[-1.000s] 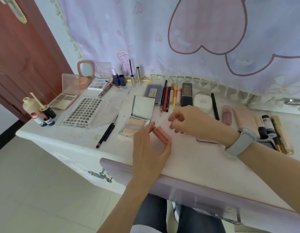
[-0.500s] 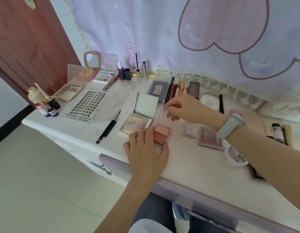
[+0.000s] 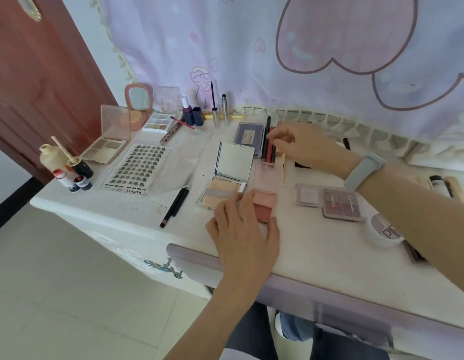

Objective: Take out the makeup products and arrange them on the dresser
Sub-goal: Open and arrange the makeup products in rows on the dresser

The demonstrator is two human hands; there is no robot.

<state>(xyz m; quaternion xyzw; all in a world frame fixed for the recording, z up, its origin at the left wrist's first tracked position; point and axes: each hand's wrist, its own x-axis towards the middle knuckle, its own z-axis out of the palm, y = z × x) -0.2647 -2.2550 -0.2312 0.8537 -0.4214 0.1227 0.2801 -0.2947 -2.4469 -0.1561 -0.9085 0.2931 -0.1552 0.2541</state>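
— At the near edge of the bench [image 3: 316,258], where is the blush palette [image 3: 264,203]?
— Under the left hand [image 3: 245,231], whose curled fingers hold its near end; its long axis runs away from the person.
— And the right hand [image 3: 301,146]?
— Farther back and right, fingers bent at the row of upright-lying pencils [image 3: 269,145]; whether it pinches one I cannot tell. The left is nearer the palette.

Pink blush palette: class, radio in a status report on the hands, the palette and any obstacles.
Left hand grips pink blush palette on dresser. Right hand at the pencils. Open mirror compact touches palette's left side.
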